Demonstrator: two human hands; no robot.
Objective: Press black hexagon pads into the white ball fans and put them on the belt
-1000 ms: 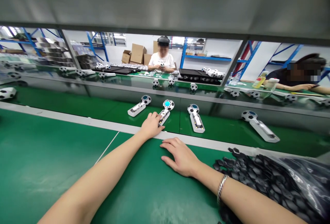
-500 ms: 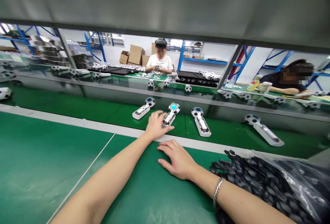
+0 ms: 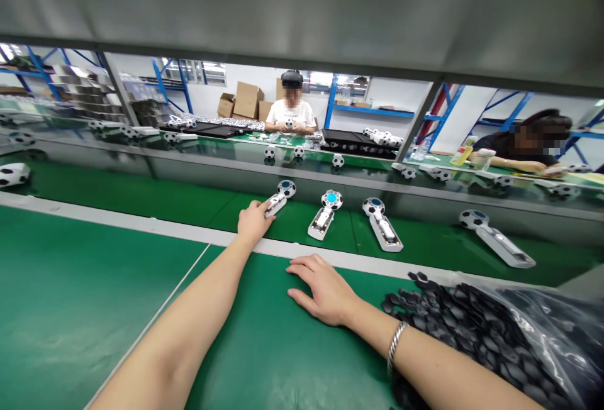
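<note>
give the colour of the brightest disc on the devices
The brightest disc is cyan blue, seen best in the head view.

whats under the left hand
A ball-headed device on the green belt lies partly under the left hand. Its ball and part of its handle show; the fingers cover some of the near end, and what else the hand hides can't be seen.

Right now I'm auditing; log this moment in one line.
left hand: touching football-headed unit | right hand: open at green worktop | black pieces: heaped
</note>
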